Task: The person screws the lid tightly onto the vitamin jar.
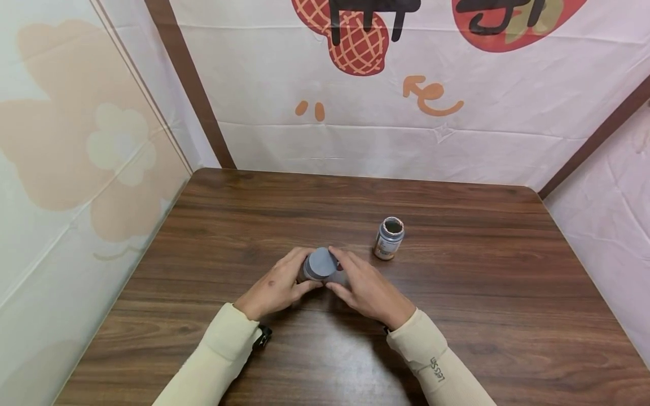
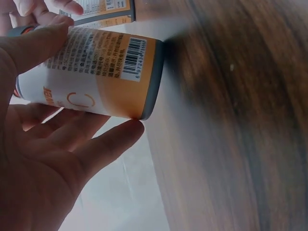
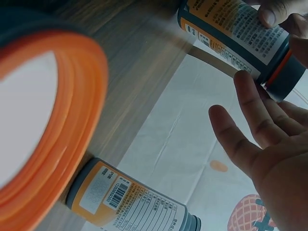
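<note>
A capped bottle (image 2: 103,74) with a white and orange label is gripped by my left hand (image 1: 276,285), thumb on one side and fingers on the other. Its grey cap (image 1: 322,262) faces up in the head view. At the cap's right edge is my right hand (image 1: 373,287); in the right wrist view its fingers (image 3: 245,94) are fairly straight, one fingertip at the bottle near the neck. A second, similar bottle (image 1: 388,239) stands uncapped to the right. Very near the right wrist camera is an orange-rimmed lid-like ring (image 3: 82,115); I cannot tell what supports it.
Both bottles are over a brown wood-grain table (image 1: 497,316). Behind it hangs a white printed cloth (image 1: 269,73), and more cloth (image 1: 71,254) lines the left side. A dark wrist strap (image 1: 262,336) shows at the left sleeve.
</note>
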`<move>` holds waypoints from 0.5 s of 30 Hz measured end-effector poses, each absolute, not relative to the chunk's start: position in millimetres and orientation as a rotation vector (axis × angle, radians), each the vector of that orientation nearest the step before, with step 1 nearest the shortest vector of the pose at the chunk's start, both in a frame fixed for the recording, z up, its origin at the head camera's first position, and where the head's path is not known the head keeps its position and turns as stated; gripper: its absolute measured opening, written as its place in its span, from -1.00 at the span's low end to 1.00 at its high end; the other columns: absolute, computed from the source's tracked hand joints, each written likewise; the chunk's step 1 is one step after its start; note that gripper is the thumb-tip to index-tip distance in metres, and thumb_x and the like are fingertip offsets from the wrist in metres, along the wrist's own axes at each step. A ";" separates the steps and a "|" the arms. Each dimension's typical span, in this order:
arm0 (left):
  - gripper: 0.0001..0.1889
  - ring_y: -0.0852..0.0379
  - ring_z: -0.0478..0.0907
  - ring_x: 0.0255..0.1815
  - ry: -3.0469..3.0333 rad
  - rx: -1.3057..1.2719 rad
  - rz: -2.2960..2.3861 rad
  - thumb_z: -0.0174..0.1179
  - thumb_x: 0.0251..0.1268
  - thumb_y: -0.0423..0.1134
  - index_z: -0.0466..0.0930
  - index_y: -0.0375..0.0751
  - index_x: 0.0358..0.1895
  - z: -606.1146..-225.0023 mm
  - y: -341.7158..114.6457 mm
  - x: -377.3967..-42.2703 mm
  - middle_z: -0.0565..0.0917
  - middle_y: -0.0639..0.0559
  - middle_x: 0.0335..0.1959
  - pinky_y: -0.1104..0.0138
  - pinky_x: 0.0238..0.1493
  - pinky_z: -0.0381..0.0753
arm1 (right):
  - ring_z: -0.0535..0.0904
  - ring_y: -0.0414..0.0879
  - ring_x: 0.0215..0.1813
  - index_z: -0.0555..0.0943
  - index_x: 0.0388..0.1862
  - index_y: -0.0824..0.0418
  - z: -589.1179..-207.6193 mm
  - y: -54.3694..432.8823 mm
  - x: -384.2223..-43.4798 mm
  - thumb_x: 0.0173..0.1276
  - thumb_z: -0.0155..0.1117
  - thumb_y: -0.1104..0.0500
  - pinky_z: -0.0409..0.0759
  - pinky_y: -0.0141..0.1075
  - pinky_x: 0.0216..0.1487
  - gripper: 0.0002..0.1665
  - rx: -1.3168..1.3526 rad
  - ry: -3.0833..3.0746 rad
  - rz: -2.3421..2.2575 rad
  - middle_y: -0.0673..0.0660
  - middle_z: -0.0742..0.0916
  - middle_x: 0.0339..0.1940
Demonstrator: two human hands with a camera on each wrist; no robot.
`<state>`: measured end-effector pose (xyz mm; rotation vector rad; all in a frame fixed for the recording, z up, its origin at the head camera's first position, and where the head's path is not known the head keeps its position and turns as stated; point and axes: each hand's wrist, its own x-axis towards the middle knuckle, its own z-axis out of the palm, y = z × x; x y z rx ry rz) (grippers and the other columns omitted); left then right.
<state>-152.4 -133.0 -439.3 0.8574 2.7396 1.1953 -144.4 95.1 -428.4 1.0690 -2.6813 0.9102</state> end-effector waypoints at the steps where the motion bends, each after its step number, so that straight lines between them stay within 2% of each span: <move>1: -0.40 0.03 0.51 0.20 2.740 0.848 1.204 0.40 0.25 -0.30 0.38 -0.23 0.33 -439.5 -133.1 -152.4 0.51 -0.06 0.18 0.09 0.16 0.54 | 0.63 -0.02 -0.04 0.28 0.47 0.34 -428.6 95.3 -144.5 0.39 0.38 0.15 0.61 -0.18 -0.10 -0.22 1.071 -2.685 0.912 0.18 0.64 0.02; 10: -0.38 0.01 0.56 0.16 2.745 0.729 1.294 0.39 0.27 -0.31 0.28 -0.28 0.32 -440.6 -133.8 -152.5 0.58 -0.17 0.15 0.08 0.10 0.57 | 0.61 0.08 0.15 0.19 0.52 0.35 -429.0 94.7 -146.8 0.43 0.34 0.12 0.56 -0.09 0.15 -0.17 1.128 -2.714 0.936 0.29 0.57 0.27; 15: -0.35 -0.01 0.55 0.19 2.745 0.691 1.305 0.39 0.27 -0.29 0.22 -0.27 0.32 -440.1 -134.6 -151.9 0.58 -0.21 0.17 0.05 0.12 0.56 | 0.60 0.12 0.17 0.14 0.55 0.35 -429.0 94.6 -147.2 0.44 0.33 0.12 0.54 -0.06 0.17 -0.13 1.158 -2.726 0.954 0.32 0.60 0.22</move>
